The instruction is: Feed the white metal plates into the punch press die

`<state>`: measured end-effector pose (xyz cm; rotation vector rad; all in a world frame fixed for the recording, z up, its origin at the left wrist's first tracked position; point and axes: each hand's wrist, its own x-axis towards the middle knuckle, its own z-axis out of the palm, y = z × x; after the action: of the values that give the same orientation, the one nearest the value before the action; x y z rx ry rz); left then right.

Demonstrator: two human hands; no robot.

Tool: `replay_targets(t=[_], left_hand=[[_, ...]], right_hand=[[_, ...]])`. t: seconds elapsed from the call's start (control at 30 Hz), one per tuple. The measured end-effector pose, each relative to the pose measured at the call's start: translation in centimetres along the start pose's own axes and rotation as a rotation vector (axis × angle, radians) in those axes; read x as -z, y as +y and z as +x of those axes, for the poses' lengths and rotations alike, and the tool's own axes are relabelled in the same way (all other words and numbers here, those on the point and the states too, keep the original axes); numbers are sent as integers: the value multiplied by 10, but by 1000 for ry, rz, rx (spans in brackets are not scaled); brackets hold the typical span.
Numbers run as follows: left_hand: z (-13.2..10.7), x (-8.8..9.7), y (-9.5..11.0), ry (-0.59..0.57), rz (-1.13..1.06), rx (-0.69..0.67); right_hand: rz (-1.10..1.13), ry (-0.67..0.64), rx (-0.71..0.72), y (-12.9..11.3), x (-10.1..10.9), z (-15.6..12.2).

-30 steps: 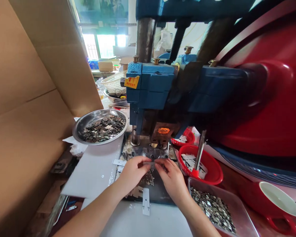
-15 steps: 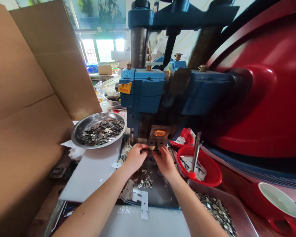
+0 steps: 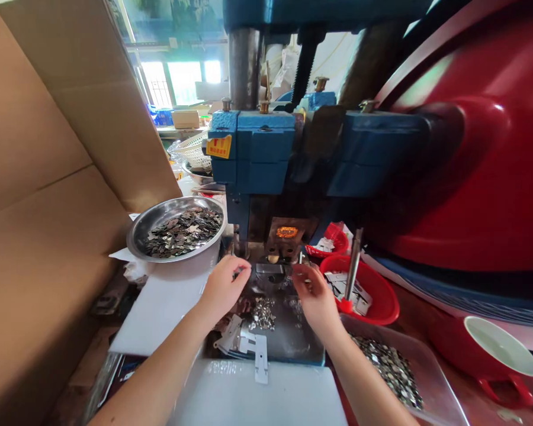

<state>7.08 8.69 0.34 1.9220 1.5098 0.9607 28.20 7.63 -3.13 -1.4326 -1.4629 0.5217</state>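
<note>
My left hand (image 3: 225, 287) is left of the press die, its thumb and fingertips closed together; I cannot make out anything between them. My right hand (image 3: 317, 296) is on the die's other side, beside a red bowl (image 3: 388, 305). Its fingers are curled and blurred, so whether it holds anything is unclear. Between the hands, a small rectangular metal plate (image 3: 270, 268) lies on the die under the punch head (image 3: 288, 242) of a blue press (image 3: 266, 154). Nearer me are a pile of small metal scraps (image 3: 263, 313) and a flat cut-out metal piece (image 3: 260, 358).
A steel bowl (image 3: 131, 239) of dark metal pieces stands at left, near tall cardboard (image 3: 39, 248). At right are a clear bin (image 3: 444, 384) of small metal bits, a red mug (image 3: 464, 355), an upright metal rod (image 3: 353, 266) and a large red wheel (image 3: 471, 177).
Both hands have drawn apart from the die, the left to the left and the right to the right. The metal plate between them now shows. The camera view has shifted slightly.
</note>
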Motion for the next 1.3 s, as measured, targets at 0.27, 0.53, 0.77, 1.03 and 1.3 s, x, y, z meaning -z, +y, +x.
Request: replay_targets(t=[0.27,0.53,0.77,1.03,1.3], left_hand=[[-47,8,-13,-322,263,-111],[-51,-4,-15,-255,422,-180],[-53,-10,-21,-190,414,-303],[-52,-8,-21,-44,159,-243],[-53,-11,-24,-18,-37,-101]], right_hand=[[-76,-135,-33,10,17,-31],[-251,-102,58,18,21,-28],[-573,-128,324,18,19,-19],[-771,-130,399,18,20,-26],[-708,-128,431,24,22,-28]])
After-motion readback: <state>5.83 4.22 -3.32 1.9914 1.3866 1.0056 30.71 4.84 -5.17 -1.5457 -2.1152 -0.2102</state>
